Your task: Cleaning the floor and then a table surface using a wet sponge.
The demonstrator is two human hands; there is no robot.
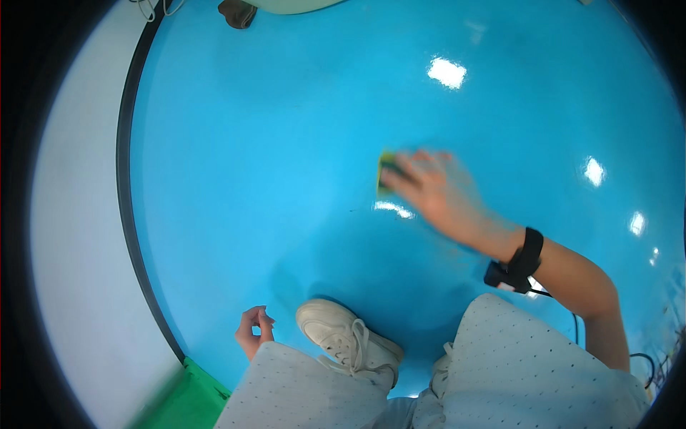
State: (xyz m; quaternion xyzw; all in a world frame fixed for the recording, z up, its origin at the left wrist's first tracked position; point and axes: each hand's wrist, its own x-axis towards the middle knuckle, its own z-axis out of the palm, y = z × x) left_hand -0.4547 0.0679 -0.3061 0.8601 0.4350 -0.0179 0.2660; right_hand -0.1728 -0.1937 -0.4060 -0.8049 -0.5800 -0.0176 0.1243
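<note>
My right hand (434,185), blurred, is on a yellow-and-green scouring sponge (383,170) against the glossy blue floor (257,161). The fingers and palm cover most of the sponge, and only its left end shows. A black strap (528,254) with a small dark device circles my right wrist. Beside my left knee hangs my left hand (256,327), its fingers curled loosely toward the thumb. Nothing shows in it, and it is apart from the floor.
A white wall (80,214) with a dark baseboard (124,161) runs along the left. Green material (187,399) lies at lower left, and a brown object (237,13) at the top. My white shoe (343,332) is planted below the sponge. A black cable (576,327) trails at right.
</note>
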